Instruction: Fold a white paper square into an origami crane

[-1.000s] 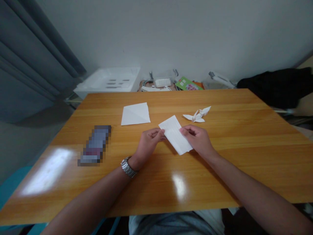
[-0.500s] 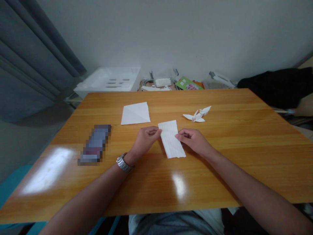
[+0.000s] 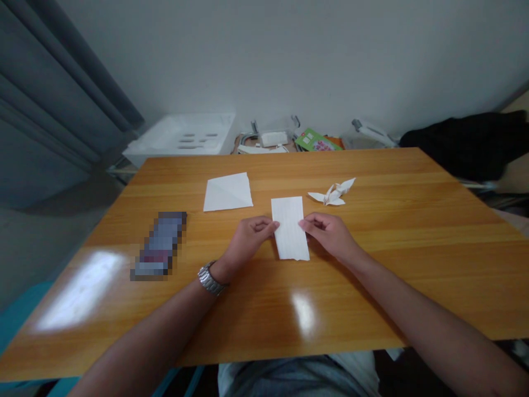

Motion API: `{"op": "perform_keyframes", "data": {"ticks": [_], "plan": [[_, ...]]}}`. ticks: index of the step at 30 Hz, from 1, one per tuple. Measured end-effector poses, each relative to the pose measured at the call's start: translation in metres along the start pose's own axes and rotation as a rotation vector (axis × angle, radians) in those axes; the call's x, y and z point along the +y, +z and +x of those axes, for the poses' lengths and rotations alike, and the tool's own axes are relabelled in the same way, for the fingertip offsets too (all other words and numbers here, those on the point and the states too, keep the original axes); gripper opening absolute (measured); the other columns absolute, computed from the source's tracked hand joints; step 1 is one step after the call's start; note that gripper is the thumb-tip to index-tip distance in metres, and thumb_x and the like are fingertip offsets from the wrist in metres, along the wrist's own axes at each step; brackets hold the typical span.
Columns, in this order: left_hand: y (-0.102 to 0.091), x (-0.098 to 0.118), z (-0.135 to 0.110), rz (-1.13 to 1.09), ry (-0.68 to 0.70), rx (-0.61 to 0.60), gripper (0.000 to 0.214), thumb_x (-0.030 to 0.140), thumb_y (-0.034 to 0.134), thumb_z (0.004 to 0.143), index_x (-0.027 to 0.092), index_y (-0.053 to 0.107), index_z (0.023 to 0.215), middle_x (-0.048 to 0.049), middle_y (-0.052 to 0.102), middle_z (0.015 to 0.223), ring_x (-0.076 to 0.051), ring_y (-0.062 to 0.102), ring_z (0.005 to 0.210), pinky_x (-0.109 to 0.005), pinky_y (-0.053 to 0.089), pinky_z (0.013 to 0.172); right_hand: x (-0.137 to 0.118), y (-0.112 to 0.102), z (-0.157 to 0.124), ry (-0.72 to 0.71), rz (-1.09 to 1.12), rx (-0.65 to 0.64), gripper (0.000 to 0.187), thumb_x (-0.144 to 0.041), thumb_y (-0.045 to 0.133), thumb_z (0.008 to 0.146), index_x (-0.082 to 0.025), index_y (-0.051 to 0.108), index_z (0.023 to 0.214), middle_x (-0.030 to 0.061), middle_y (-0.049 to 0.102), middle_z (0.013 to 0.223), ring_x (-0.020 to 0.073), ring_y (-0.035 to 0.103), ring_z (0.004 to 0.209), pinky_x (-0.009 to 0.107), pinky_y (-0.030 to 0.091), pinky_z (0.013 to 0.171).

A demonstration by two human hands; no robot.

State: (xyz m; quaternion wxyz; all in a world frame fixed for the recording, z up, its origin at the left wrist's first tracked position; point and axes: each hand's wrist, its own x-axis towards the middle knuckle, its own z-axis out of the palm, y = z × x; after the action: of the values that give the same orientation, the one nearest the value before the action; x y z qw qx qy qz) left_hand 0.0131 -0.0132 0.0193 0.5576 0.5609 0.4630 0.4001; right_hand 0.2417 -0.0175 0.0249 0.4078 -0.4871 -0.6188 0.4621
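A narrow white sheet of paper (image 3: 290, 234) is held upright-lengthwise over the middle of the table, its lower edge slightly ragged. My left hand (image 3: 252, 236) pinches its left edge between thumb and curled fingers. On the opposite edge my right hand (image 3: 326, 231) grips it in the same way, thumb on top. Beyond my left hand lies a flat, roughly square piece of white paper (image 3: 228, 192) with a faint crease. A folded paper crane (image 3: 333, 194) rests past my right hand, wings spread.
A blurred-out phone (image 3: 160, 242) lies on the left of the wooden table (image 3: 392, 237). Behind the far edge stand a white plastic rack (image 3: 185, 132), a green packet (image 3: 316, 140) and assorted items. Dark cloth (image 3: 467, 143) is heaped at the right, and a grey curtain (image 3: 49, 121) hangs left.
Both hands have turned the held paper from a slant to nearly straight and shifted it slightly away from me. The other paper, crane and phone stay put.
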Motion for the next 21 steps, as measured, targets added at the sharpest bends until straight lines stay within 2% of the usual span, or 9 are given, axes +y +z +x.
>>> {"op": "perform_keyframes", "data": {"ticks": [10, 16, 21], "plan": [[0.0002, -0.0010, 0.0004, 0.132, 0.083, 0.059, 0.036, 0.052, 0.071, 0.087, 0.017, 0.072, 0.080, -0.0043, 0.075, 0.082, -0.016, 0.067, 0.073, -0.024, 0.050, 0.064, 0.0021, -0.0005, 0.0002, -0.002, -0.023, 0.015, 0.032, -0.050, 0.069, 0.089, -0.020, 0.071, 0.079, 0.0017, 0.071, 0.072, 0.0166, 0.062, 0.065, 0.029, 0.050, 0.062], [0.0017, -0.0021, -0.0011, 0.043, -0.007, -0.049, 0.036, 0.052, 0.070, 0.088, 0.017, 0.076, 0.090, -0.0071, 0.078, 0.091, -0.018, 0.071, 0.081, -0.028, 0.056, 0.076, 0.0056, -0.0022, 0.0015, -0.012, -0.025, 0.085, 0.031, -0.049, 0.070, 0.088, -0.019, 0.073, 0.083, 0.0031, 0.074, 0.079, 0.0176, 0.065, 0.071, 0.030, 0.051, 0.067], [0.0025, 0.0030, -0.0041, 0.007, -0.033, -0.088, 0.034, 0.052, 0.073, 0.086, 0.018, 0.075, 0.083, -0.0065, 0.079, 0.090, -0.019, 0.072, 0.079, -0.029, 0.057, 0.074, 0.0043, -0.0031, 0.0016, -0.026, -0.038, 0.104, 0.030, -0.049, 0.070, 0.088, -0.019, 0.073, 0.083, 0.0038, 0.075, 0.082, 0.0183, 0.066, 0.073, 0.032, 0.052, 0.070]]}}
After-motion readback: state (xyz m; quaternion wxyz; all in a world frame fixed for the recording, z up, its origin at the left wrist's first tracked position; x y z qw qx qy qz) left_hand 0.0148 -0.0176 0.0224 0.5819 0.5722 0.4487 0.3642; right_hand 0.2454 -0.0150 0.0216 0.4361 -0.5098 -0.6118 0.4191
